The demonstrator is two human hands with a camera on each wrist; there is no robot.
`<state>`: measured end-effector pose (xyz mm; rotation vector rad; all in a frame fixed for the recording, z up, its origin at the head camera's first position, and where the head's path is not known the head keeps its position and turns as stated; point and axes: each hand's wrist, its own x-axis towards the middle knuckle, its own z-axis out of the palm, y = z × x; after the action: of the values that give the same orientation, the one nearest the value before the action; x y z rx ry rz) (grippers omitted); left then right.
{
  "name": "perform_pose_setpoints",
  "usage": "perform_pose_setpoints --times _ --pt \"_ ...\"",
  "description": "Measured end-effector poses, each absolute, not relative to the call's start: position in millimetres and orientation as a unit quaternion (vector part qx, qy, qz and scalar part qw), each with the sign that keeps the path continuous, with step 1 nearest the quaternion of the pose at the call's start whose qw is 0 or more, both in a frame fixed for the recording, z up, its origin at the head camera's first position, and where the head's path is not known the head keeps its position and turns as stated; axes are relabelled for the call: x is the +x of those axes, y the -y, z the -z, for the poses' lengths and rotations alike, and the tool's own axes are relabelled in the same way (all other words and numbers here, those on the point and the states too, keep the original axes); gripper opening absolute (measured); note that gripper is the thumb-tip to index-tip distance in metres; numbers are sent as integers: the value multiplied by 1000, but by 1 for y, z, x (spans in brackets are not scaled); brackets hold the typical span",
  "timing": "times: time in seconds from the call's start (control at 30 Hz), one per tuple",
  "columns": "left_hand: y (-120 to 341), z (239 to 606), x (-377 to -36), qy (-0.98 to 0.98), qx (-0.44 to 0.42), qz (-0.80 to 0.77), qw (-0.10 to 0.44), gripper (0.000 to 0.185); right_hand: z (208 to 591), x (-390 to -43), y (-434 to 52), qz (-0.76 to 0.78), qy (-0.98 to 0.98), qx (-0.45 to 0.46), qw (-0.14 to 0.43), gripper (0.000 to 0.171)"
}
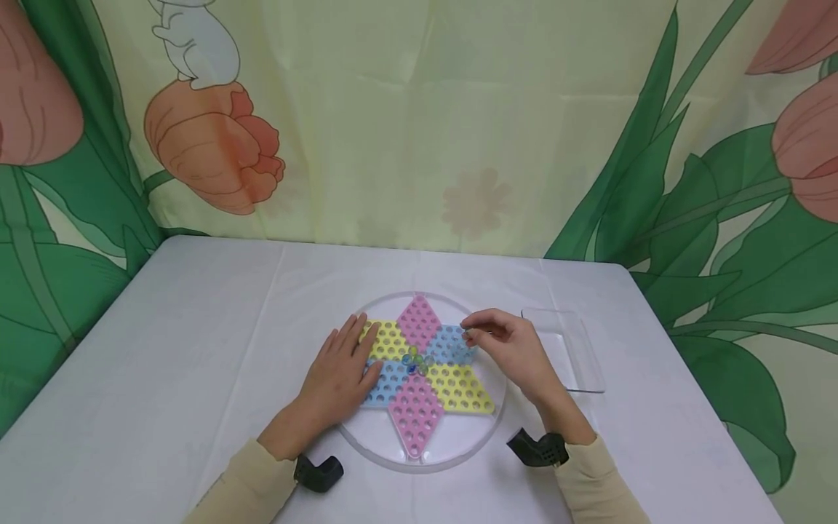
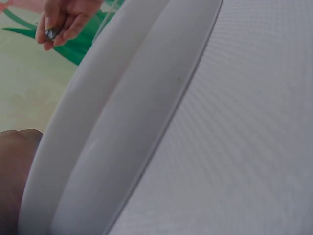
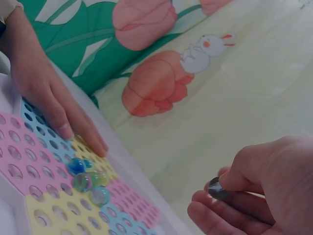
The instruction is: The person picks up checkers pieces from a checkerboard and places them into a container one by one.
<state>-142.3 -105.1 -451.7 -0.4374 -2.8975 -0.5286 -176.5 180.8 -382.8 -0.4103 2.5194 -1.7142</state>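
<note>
Round star board [image 1: 419,386]: looked like smooth plastic, clear glossy rim, matt pastel pink, yellow and blue perforated panels.
Small marbles [image 3: 88,180]: glassy, translucent, shiny.
Dark marble [image 3: 216,189]: glossy, pinched in the right hand [image 3: 259,196].
Rectangular clear tray [image 1: 569,349]: transparent glossy plastic.
White tablecloth [image 2: 244,147]: finely woven cloth, matt.
Tulip-print backdrop [image 1: 419,124]: soft matt fabric, lightly creased.

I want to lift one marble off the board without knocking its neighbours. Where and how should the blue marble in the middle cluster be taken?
Probably pinch the blue marble across its widest part with fingertips, coming straight down from above. It sits in a hole of the board, with the other marbles tight beside it, so a side approach would nudge them. The left hand lies flat alongside.
</note>
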Motion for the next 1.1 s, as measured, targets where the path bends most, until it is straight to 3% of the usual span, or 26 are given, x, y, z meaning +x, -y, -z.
perform_pose_setpoints --times 0.53,1.1 --pt "105 453 -142 969 -149 179 86 63 373 -179 -203 568 -813 -127 -17 20" --pt "106 455 -142 969 -146 179 81 63 365 -183 -239 542 -834 -62 -80 28"
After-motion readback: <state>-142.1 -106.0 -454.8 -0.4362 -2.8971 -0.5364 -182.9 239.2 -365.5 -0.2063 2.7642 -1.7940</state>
